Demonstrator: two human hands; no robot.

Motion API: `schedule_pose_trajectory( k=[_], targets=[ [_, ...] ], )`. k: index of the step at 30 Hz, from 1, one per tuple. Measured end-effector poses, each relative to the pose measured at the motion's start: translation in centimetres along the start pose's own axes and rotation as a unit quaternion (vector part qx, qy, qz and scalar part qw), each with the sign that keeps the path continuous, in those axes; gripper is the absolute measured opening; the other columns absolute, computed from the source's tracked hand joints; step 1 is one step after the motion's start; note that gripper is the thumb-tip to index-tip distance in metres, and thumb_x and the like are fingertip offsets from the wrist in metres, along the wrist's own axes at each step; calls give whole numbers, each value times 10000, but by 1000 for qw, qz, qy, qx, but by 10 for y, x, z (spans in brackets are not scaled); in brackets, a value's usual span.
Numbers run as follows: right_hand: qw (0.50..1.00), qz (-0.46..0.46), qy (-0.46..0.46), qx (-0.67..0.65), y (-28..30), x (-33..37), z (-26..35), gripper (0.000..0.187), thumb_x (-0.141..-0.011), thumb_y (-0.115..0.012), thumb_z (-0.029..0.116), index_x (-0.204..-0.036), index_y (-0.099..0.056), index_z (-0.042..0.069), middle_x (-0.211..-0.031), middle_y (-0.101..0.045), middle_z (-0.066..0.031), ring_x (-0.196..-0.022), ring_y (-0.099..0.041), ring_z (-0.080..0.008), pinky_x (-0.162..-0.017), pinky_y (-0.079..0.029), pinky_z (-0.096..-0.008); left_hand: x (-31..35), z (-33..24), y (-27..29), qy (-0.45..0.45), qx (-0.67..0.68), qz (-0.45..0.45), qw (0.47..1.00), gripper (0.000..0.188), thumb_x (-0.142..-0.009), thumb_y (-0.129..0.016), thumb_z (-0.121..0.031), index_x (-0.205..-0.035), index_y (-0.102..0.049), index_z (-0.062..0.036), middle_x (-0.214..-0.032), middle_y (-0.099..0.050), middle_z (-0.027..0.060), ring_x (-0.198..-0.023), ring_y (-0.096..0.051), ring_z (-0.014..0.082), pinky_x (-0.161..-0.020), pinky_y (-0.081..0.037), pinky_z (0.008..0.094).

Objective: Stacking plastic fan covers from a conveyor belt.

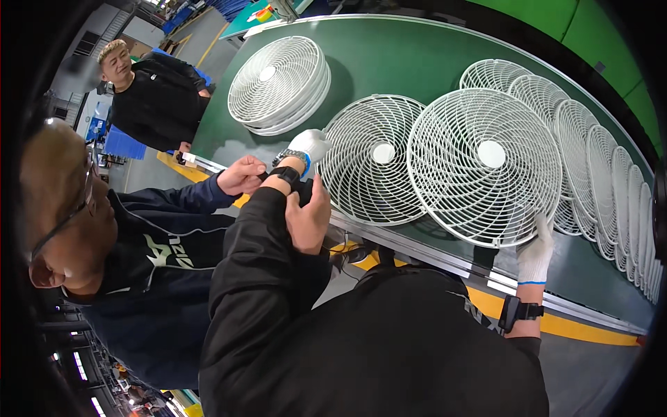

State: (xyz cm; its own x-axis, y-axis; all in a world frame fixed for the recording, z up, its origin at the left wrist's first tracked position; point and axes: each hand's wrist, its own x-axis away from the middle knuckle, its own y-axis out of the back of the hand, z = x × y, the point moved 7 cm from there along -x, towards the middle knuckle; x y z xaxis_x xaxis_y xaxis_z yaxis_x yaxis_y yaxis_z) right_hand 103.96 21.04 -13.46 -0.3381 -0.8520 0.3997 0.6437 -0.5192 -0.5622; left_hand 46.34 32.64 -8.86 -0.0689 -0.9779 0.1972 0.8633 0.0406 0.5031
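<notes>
My left hand (310,145), in a white knit glove, is beside the left rim of a white spiral fan grille (382,153); its fingers are mostly hidden. A metal watch and a black strap (285,174) sit on that wrist. Two bare hands are at this strap: one hand (243,175) on its left, another hand (309,217) just below it. My gloved right hand (536,247) grips the lower right rim of a second fan grille (491,154), which overlaps the first. A black strap device (521,313) is around my right wrist.
A green-topped table (389,52) carries the grilles. A stack of grilles (278,83) stands at its far left; a row of leaning grilles (590,160) fills the right. One person (146,236) stands close on my left, another person (156,94) farther off.
</notes>
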Motion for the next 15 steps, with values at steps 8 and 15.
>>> schedule_pose_trajectory(
  k=[8, 15],
  targets=[
    [1000, -6, 3, 5, -11, 11, 6, 593, -1062, -585, 68, -1622, -390, 48, -1406, -634, -159, -1169, -704, -288, -960, -625, -400, -58, 4, -6, 26, 624, 88, 776, 444, -913, -667, -407, -1196, -800, -92, -1114, -778, 218, -1075, -750, 375, -978, -571, 415],
    [1000, -4, 2, 12, -16, 12, 8, 576, -1065, -582, 71, -1610, -397, 43, -1406, -631, -160, -1164, -705, -286, -957, -625, -397, -47, 6, 21, -10, 636, 90, 767, 437, -938, -644, -381, -1206, -787, -68, -1149, -782, 193, -1091, -752, 345, -977, -571, 410]
  ],
)
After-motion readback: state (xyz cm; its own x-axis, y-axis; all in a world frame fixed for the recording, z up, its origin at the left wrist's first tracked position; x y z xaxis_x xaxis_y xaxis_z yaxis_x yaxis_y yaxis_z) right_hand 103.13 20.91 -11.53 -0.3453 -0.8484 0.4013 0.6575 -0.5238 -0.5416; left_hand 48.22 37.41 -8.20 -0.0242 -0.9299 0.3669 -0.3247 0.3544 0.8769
